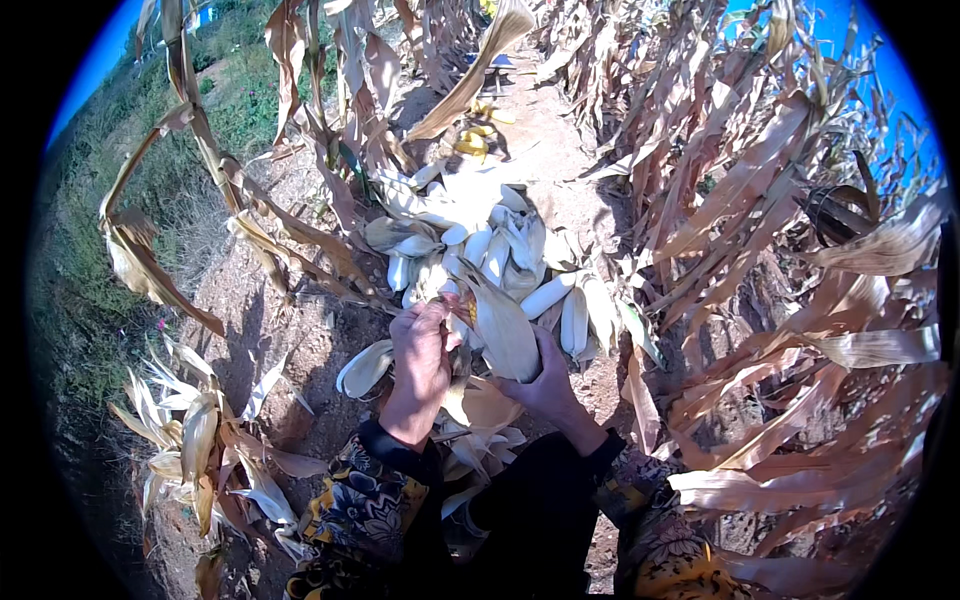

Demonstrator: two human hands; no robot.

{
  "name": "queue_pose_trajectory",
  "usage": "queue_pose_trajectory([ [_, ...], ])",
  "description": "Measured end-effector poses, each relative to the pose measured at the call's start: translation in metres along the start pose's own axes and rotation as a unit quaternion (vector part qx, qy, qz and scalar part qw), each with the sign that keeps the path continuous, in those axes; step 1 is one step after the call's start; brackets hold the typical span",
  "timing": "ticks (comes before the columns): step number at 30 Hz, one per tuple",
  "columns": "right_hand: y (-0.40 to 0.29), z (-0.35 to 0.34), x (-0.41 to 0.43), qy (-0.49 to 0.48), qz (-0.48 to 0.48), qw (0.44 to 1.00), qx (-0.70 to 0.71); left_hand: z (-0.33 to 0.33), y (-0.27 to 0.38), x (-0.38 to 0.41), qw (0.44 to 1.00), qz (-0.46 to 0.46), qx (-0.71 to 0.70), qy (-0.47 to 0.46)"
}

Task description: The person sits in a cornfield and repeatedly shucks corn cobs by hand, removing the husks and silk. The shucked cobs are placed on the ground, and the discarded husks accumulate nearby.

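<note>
An ear of corn in its pale husk (504, 330) is in my right hand (551, 382), whose fingers wrap its lower end. Yellow kernels show through a gap at the ear's upper left side. My left hand (421, 352) is beside that gap, its fingers pinched on a strip of husk at the ear's tip. Just beyond both hands lies a heap of pale corn ears and husks (480, 225), partly washed out by sunlight. A single husk piece (366, 369) lies left of my left wrist.
Dry corn stalks (750, 187) crowd the right side, and a bent stalk (206, 150) stands at left. Bare yellow cobs (474, 141) lie on the dirt path (551, 127) beyond the heap. Loose dry husks (199, 427) are clumped at lower left, near a green slope (97, 247).
</note>
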State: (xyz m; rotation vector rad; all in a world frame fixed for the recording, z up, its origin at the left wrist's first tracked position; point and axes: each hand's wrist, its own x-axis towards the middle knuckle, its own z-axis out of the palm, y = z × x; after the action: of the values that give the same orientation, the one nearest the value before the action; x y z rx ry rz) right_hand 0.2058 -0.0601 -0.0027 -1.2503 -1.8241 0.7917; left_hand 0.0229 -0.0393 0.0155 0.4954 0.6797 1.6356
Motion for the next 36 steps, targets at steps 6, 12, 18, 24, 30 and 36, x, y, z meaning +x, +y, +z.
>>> queue_pose_trajectory([
  [6, 0.013, 0.004, 0.002, -0.05, 0.05, 0.99, 0.122, 0.009, -0.004, 0.002, 1.0, -0.023, 0.007, 0.003],
  [12, 0.018, 0.003, 0.003, -0.097, 0.051, 0.987, 0.116, 0.015, 0.001, -0.008, 0.99, 0.043, 0.106, -0.085],
  [18, 0.005, 0.002, 0.001, -0.132, 0.065, 0.982, 0.116, 0.0, -0.009, 0.006, 0.959, 0.16, 0.204, -0.118],
  [24, -0.009, 0.0, -0.005, -0.105, 0.043, 0.989, 0.099, -0.001, -0.023, 0.016, 0.991, 0.092, 0.085, -0.045],
  [30, -0.02, -0.002, -0.006, -0.058, 0.056, 0.978, 0.193, -0.008, -0.043, 0.029, 0.938, 0.218, 0.27, -0.021],
  [36, 0.008, -0.012, -0.008, 0.001, 0.082, 0.95, 0.302, 0.008, -0.039, 0.021, 0.856, 0.137, 0.499, 0.009],
])
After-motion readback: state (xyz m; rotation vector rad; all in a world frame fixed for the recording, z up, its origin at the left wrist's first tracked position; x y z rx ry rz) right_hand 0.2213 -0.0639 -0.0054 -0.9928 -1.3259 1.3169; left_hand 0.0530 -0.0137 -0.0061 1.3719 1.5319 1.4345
